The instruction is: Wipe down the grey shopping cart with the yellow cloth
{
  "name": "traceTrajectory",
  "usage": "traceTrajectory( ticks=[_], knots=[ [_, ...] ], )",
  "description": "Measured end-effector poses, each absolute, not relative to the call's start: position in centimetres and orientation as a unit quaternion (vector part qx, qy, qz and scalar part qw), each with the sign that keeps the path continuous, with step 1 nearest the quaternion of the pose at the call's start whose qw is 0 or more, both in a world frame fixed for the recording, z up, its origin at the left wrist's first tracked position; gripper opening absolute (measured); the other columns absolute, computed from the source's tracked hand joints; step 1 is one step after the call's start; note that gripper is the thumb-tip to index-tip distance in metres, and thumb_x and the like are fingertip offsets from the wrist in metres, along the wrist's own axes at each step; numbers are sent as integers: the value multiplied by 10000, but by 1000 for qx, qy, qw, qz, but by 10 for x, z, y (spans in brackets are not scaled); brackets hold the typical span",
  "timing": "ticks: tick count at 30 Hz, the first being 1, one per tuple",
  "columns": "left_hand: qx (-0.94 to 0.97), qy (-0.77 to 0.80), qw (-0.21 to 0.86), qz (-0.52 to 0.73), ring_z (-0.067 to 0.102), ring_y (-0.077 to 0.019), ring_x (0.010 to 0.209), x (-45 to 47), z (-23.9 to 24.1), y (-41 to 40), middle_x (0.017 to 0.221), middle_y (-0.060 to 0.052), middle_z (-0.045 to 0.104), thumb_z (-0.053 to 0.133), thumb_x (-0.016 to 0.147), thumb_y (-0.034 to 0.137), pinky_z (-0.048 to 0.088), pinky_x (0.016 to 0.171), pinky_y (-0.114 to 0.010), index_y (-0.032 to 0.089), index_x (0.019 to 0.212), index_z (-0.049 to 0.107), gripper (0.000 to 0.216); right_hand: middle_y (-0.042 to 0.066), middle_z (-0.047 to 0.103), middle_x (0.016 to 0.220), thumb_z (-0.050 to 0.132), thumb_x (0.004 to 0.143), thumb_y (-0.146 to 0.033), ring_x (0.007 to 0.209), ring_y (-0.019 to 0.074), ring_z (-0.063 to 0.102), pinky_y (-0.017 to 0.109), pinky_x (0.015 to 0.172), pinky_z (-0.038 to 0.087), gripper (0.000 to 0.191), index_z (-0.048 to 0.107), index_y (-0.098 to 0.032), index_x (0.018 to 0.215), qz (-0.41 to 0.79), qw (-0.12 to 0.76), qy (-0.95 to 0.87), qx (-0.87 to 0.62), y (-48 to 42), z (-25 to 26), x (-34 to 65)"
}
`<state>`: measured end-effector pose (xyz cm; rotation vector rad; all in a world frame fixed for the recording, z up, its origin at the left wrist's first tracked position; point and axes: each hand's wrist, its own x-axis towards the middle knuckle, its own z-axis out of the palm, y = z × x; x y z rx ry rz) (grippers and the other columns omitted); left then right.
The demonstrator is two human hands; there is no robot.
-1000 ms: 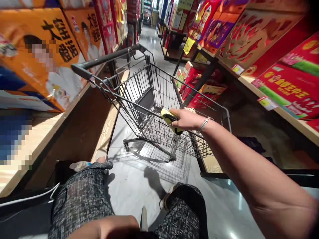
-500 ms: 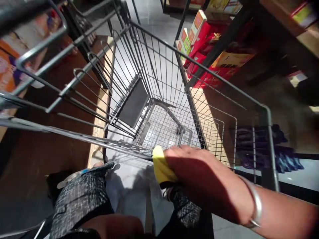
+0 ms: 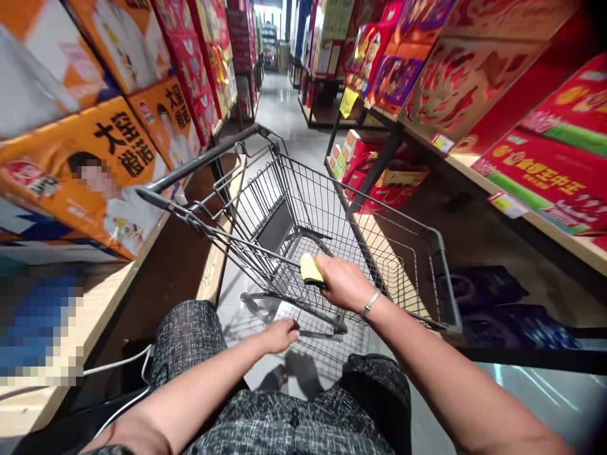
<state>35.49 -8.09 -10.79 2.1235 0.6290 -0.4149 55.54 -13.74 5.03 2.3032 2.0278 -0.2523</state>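
The left hand (image 3: 281, 335) now extends toward the cart (image 3: 275, 222), fingers curled, contents unclear; the right hand (image 3: 345, 281) clasps yellow cloth (image 3: 311, 268) at its near rail (image 3: 265, 251), both seemingly within reach.

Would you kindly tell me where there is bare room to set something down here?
Bare floor shows beyond the shopping cart, between the left shelf and right shelf. The cart's mesh basket also has room, beyond the right hand and its yellow cloth. Orange boxes crowd the left shelf; red boxes crowd the right.
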Motion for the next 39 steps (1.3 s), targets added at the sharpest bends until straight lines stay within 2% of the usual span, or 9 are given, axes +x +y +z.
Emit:
traceTrajectory(
  ticks=[6,9,12,15,22,26,30,34,39],
  knots=[
    [780,417,368,288,638,-223,1018,321,-40,-14,1141,-99,626,551,922,273,554,932,-390,192,1218,492,313,115,688,1156,643,818,-194,1033,271,645,331,744,420,369,527,-186,1168,-69,13,630,773,-143,51,546],
    [677,507,299,442,591,-235,1182,312,-6,24,1400,-194,470,593,894,278,521,1035,-403,152,1391,344,570,140,648,1258,647,819,-172,1106,282,617,349,839,450,461,500,-172,1255,-52,-4,636,770,-148,49,543],
    [604,573,249,495,298,-305,1516,318,22,58,1586,-250,265,672,869,329,281,1258,-458,115,1542,182,859,163,616,1296,656,803,-146,1123,285,601,369,890,462,605,424,-161,1361,-72,-33,645,760,-151,46,546],
    [590,574,251,510,8,-326,1604,327,38,85,1674,-286,72,770,794,341,37,1315,-432,34,1600,64,1114,156,618,1222,648,791,-147,1050,262,614,359,847,481,598,408,-160,1338,-147,-82,637,752,-153,47,559],
    [643,505,253,517,-144,-274,1598,336,19,107,1725,-149,-133,690,658,72,63,1319,-369,114,1645,-32,1224,-17,593,886,759,746,-383,759,154,598,290,675,515,502,502,-225,1147,-496,-284,513,640,-109,56,615],
    [663,471,226,537,-271,-273,1555,336,7,110,1721,-128,-173,661,636,49,-43,1314,-404,84,1639,-71,1242,30,642,1076,783,740,-292,962,189,622,386,906,527,452,609,-233,1153,-354,-363,587,631,-21,54,611],
    [674,448,224,542,-299,-268,1538,338,3,126,1709,-84,-233,639,614,10,-109,1302,-391,104,1644,-85,1263,29,636,1276,762,821,-210,1251,241,517,501,1157,347,304,714,-268,1116,-101,-346,737,572,77,51,572],
    [681,435,252,533,-254,-280,1558,343,2,154,1696,-56,-272,658,635,-15,-89,1309,-387,151,1651,-93,1274,5,575,1358,706,904,-240,1332,258,418,496,1161,355,244,743,-324,1129,43,-352,743,568,139,25,554],
    [685,408,296,526,-267,-286,1542,352,3,196,1729,13,-159,705,721,26,-108,1298,-398,200,1667,-40,1217,34,521,1366,637,941,-243,1314,269,406,451,1099,450,243,750,-327,1139,23,-236,750,618,137,-59,583]
  ],
)
